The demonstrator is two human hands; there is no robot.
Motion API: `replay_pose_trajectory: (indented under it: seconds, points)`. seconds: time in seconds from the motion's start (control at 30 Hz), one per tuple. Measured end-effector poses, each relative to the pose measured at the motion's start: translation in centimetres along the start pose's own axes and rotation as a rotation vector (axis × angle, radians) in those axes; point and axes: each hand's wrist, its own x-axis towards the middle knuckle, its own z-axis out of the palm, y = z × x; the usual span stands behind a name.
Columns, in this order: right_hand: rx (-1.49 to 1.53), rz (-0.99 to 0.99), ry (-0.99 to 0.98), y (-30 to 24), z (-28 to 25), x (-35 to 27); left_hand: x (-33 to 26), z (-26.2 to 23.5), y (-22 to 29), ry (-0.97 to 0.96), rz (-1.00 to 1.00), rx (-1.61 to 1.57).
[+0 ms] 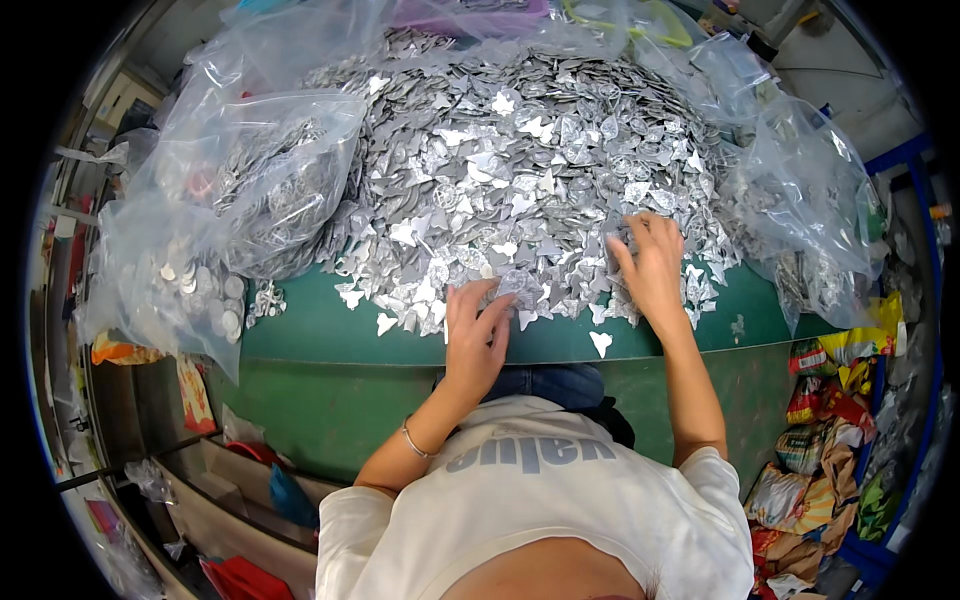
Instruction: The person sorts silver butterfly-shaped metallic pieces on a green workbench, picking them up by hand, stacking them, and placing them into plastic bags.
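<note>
A large heap of small flat silver-grey metal pieces [480, 180] covers the green tabletop [380, 347]; many are butterfly- or leaf-shaped, some with openwork patterns. At the heap's near edge, my left hand [474, 335] rests with bent fingers apart, touching the pieces. A rounded patterned piece [517, 284] lies just beyond its fingertips; no held piece is visible. Farther right and deeper in the heap, my right hand [655, 262] reaches over the pieces, its thumb spread from the fingers and its fingertips on the metal. A single butterfly-shaped piece [600, 343] lies near the table's front edge.
Clear plastic bags of metal pieces stand left [290, 190] and right [800, 200] of the heap. Another bag [165, 280] holds round discs. A purple basket [470, 14] sits at the back. Colourful packets [820, 440] are stacked low right; an open wooden drawer [225, 480] is low left.
</note>
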Motion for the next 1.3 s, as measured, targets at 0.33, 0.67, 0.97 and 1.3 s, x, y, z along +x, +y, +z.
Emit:
replay_pose_trajectory:
  seconds: [0.33,0.67,0.97,1.3]
  points:
    - [0.160,0.013,0.070,1.3,0.7,-0.5,-0.4,-1.5,2.2,-0.076,-0.159,-0.214]
    - [1.730,0.978,-0.056,0.7,-1.8,-1.9,-1.0,-0.7,2.4,-0.156,-0.073,-0.192]
    - [0.168,0.230,-0.109,-2.8,-0.6,-4.0,1.5,1.0,1.7,-0.105,-0.009,-0.122]
    - [1.676,0.715,0.014,-0.1,-2.2,-4.2,6.4,5.6,0.2,-0.116,0.081,0.173]
